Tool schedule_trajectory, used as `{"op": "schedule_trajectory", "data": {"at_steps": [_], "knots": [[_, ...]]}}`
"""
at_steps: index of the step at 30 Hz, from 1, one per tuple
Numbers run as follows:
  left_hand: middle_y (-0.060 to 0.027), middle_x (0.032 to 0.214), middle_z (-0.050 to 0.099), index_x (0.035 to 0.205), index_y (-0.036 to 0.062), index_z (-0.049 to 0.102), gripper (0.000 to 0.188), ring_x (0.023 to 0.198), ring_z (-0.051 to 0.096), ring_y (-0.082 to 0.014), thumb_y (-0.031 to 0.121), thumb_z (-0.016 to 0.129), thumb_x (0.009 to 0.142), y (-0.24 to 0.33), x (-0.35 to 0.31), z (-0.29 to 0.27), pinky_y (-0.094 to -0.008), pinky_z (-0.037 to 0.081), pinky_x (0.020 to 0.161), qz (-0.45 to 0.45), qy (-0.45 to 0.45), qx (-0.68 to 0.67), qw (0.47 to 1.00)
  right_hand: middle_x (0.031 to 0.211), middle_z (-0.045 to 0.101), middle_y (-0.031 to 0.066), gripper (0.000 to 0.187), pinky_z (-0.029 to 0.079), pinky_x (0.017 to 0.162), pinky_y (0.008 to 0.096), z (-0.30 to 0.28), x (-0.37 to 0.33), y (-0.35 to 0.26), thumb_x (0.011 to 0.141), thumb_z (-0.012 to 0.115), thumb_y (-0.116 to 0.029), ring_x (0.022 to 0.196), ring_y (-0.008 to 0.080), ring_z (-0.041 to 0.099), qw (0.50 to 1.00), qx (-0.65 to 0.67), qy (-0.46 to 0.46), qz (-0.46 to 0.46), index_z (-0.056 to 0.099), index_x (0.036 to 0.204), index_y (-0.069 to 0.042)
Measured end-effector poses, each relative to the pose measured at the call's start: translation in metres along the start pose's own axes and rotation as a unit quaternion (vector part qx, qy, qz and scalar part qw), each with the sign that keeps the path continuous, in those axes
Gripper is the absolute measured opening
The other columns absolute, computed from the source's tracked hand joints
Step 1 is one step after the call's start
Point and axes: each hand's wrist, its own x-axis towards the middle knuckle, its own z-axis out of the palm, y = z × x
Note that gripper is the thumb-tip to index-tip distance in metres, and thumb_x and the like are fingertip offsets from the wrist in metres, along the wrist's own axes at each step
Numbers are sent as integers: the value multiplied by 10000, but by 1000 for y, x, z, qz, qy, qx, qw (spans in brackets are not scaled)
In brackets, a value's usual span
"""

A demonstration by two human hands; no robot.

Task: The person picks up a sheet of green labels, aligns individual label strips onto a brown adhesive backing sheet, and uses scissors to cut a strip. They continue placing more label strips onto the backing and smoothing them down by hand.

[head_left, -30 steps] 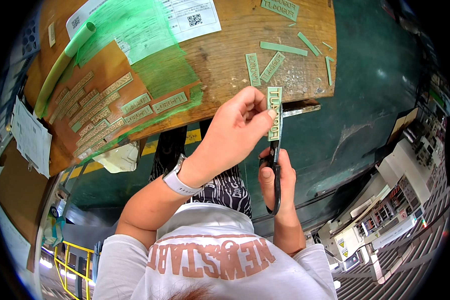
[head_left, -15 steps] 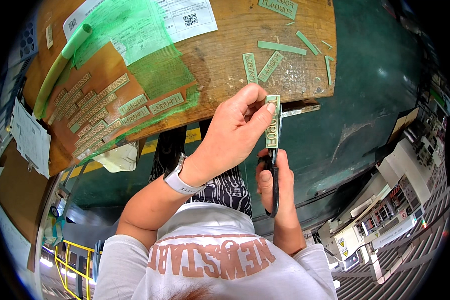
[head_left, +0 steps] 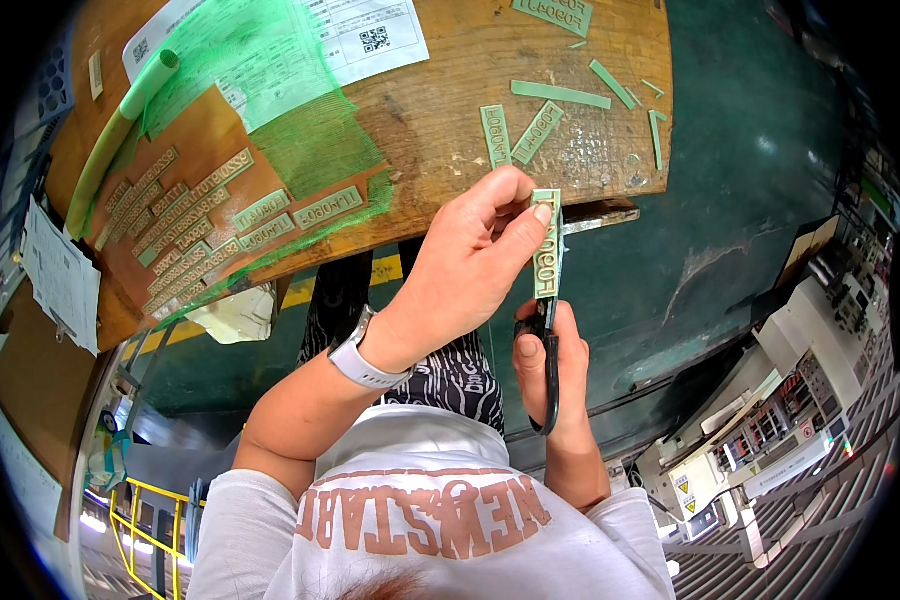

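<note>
Wood table [head_left: 440, 120] fills most of the top, green mesh [head_left: 335, 145] spread over its left side. Left hand [head_left: 465, 260] is near the front edge, thumb and bent index pinching. Right hand [head_left: 573, 375] sits lower, fingers curled round some black-handled scissors [head_left: 551, 390], blades mostly hidden. That pinch has a green lettered strip [head_left: 547, 265], pretty much upright in front of the blades. Skinny green slivers [head_left: 656, 145] lie at the table's right.

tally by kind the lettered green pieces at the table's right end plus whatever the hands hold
Narrow lettered strips: 3 (1 in the left hand, 2 on the table)
Wider lettered piece, partly out of frame: 1
Black-handled scissors, in the right hand: 1
Total: 5
</note>
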Motion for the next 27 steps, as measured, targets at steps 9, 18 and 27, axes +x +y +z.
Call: {"op": "schedule_trajectory", "data": {"at_steps": [9,18,27], "knots": [[25,817,531,943,30,558,118,736,493,-49,142,565,978,-3,-3,8,-220,427,665,-51,-58,-3,997,751,572,64,552,465,599,282,-12,-5,4,943,606,-470,641,146,551,1000,16,-12,9,492,1205,3],[33,799,528,921,43,554,124,728,495,-47,155,564,974,-7,-1,24,-216,423,659,-70,-72,22,995,759,579,72,488,465,600,284,-18,-14,13,956,607,-424,629,141,532,999,44,19,7,504,1165,5],[33,807,543,925,47,564,114,732,504,-48,152,566,970,-15,2,38,-217,427,669,-83,-90,24,992,727,573,65,477,464,584,278,-30,-17,21,935,650,-394,607,132,522,999,36,33,6,503,1146,8]]}}
